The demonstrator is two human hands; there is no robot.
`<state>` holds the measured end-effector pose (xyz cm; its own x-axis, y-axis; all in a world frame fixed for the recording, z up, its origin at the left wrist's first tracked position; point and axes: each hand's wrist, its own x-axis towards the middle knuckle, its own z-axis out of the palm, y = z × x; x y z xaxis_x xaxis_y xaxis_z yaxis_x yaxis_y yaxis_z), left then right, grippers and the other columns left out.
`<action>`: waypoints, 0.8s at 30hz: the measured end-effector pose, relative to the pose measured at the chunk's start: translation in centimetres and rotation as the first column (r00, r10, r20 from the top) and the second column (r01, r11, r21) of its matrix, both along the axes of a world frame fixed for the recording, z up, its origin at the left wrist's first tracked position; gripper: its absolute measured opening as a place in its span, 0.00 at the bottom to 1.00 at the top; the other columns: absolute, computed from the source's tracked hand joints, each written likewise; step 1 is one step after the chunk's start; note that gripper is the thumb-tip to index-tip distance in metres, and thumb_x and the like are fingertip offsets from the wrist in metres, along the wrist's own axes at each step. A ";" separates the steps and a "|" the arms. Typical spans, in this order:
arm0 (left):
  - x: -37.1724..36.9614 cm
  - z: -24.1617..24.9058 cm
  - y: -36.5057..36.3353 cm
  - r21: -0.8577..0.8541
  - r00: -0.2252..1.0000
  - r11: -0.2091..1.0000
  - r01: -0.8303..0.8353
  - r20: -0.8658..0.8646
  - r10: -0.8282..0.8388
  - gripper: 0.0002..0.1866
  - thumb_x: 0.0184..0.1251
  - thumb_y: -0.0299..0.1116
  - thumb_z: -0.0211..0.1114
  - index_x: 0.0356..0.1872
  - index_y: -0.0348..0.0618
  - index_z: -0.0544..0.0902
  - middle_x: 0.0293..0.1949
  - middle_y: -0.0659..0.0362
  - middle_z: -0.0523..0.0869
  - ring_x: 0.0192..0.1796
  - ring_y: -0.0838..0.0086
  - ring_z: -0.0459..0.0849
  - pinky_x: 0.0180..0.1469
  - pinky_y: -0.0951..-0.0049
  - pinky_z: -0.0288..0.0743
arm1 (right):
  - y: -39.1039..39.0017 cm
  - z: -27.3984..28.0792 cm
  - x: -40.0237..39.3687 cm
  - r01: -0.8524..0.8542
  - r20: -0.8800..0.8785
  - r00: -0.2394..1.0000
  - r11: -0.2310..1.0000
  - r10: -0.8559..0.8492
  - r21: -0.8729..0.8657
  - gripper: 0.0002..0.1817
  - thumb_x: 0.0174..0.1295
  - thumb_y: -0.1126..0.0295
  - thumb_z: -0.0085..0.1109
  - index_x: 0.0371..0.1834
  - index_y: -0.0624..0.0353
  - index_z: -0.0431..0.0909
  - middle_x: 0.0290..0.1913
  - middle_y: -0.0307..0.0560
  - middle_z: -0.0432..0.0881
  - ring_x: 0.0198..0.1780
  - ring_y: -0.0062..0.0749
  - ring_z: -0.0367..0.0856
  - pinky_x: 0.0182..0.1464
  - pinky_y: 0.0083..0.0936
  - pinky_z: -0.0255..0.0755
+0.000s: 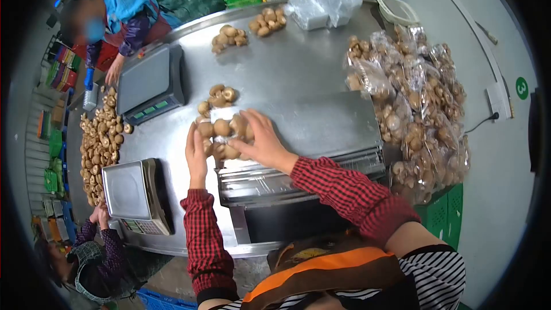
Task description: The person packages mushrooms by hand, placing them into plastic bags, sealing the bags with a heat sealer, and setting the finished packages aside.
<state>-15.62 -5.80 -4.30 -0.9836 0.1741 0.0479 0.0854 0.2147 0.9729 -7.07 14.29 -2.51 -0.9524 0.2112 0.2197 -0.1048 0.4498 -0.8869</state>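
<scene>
Brown mushrooms (222, 128) sit bunched in front of me, with some shiny clear plastic showing on them. Curved along their left side is my left hand (197, 158). From the right, my right hand (266, 142) presses on them with thumb and fingers, so the bunch is held between both hands. Just beyond lies a small heap of loose mushrooms (221, 95) on the steel table (270, 69). Under my right forearm is a metal film-wrapping unit (321, 126) with a flat top plate.
Bagged mushrooms (413, 115) are piled at the right. Two scales (146, 77) (127, 186) and a large loose mushroom heap (100, 149) occupy the left, near two co-workers (129, 11) (86, 264). Farther back are more mushroom heaps (229, 38) and plastic bags (324, 6).
</scene>
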 end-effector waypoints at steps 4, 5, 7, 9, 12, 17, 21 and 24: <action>2.3 2.0 7.7 -0.326 0.984 0.945 0.027 -0.158 -0.083 0.27 0.75 0.46 0.53 0.60 0.29 0.74 0.61 0.39 0.75 0.70 0.45 0.65 0.72 0.56 0.56 | 5.1 0.7 1.5 0.153 -0.069 0.987 0.974 -0.143 0.168 0.37 0.56 0.54 0.70 0.64 0.62 0.68 0.63 0.57 0.71 0.65 0.52 0.65 0.68 0.43 0.59; 3.1 2.1 9.4 -0.419 0.969 0.908 -0.003 -0.224 -0.101 0.27 0.74 0.47 0.55 0.59 0.29 0.73 0.61 0.38 0.74 0.69 0.43 0.65 0.72 0.52 0.54 | 7.3 0.6 2.2 0.118 -0.041 0.993 0.981 -0.113 0.155 0.36 0.56 0.54 0.70 0.64 0.60 0.69 0.62 0.55 0.73 0.64 0.51 0.66 0.68 0.42 0.59; 5.3 2.3 13.0 -0.467 0.961 0.884 0.012 -0.238 -0.139 0.29 0.71 0.47 0.58 0.58 0.28 0.71 0.59 0.36 0.74 0.69 0.39 0.64 0.72 0.47 0.52 | 11.4 1.2 3.8 0.033 0.075 0.996 0.988 -0.045 0.152 0.37 0.56 0.51 0.69 0.65 0.59 0.68 0.64 0.55 0.71 0.65 0.51 0.65 0.69 0.42 0.58; 7.8 3.2 15.9 -0.453 0.966 0.884 0.115 -0.159 -0.206 0.33 0.70 0.48 0.60 0.61 0.25 0.66 0.58 0.34 0.73 0.70 0.37 0.61 0.73 0.45 0.49 | 14.8 2.0 6.1 0.017 0.149 0.988 0.989 -0.039 0.149 0.38 0.57 0.49 0.67 0.65 0.60 0.68 0.65 0.55 0.70 0.66 0.52 0.64 0.70 0.43 0.56; 10.8 3.0 17.9 -0.510 0.947 0.846 0.155 -0.168 -0.275 0.38 0.69 0.51 0.60 0.64 0.24 0.62 0.65 0.34 0.67 0.73 0.39 0.58 0.75 0.44 0.44 | 17.4 2.3 8.3 -0.080 0.240 0.971 0.956 0.011 0.281 0.38 0.63 0.44 0.60 0.70 0.54 0.63 0.69 0.54 0.67 0.72 0.51 0.59 0.73 0.44 0.50; 10.8 2.3 16.7 -0.300 0.971 0.941 0.157 -0.127 -0.203 0.39 0.70 0.46 0.61 0.69 0.26 0.58 0.69 0.36 0.63 0.75 0.47 0.57 0.75 0.52 0.48 | 18.6 2.3 9.2 -0.105 0.260 0.965 0.970 0.047 0.218 0.39 0.70 0.42 0.47 0.75 0.58 0.56 0.73 0.58 0.60 0.77 0.49 0.53 0.75 0.42 0.47; 11.4 1.7 8.7 -0.075 0.988 0.995 -0.066 -0.144 0.054 0.28 0.67 0.40 0.66 0.62 0.31 0.71 0.57 0.42 0.75 0.61 0.57 0.73 0.61 0.62 0.67 | 20.7 3.9 16.0 0.336 0.248 0.923 0.930 -0.294 -0.146 0.27 0.69 0.52 0.56 0.59 0.65 0.74 0.56 0.58 0.81 0.56 0.46 0.82 0.56 0.33 0.74; 14.5 4.6 3.8 -0.665 0.956 0.712 -0.228 -0.293 0.033 0.14 0.61 0.38 0.71 0.31 0.33 0.88 0.29 0.50 0.82 0.35 0.58 0.79 0.43 0.57 0.71 | 21.6 4.8 23.1 0.190 0.449 0.746 0.803 -0.492 0.565 0.27 0.61 0.45 0.60 0.28 0.62 0.86 0.30 0.56 0.83 0.37 0.52 0.82 0.39 0.41 0.75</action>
<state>-1.12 -1.98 0.33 -0.9707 0.1249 0.2052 0.2138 0.8384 0.5013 16.06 35.90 2.25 -0.8107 0.5643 -0.1561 0.5733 0.7109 -0.4075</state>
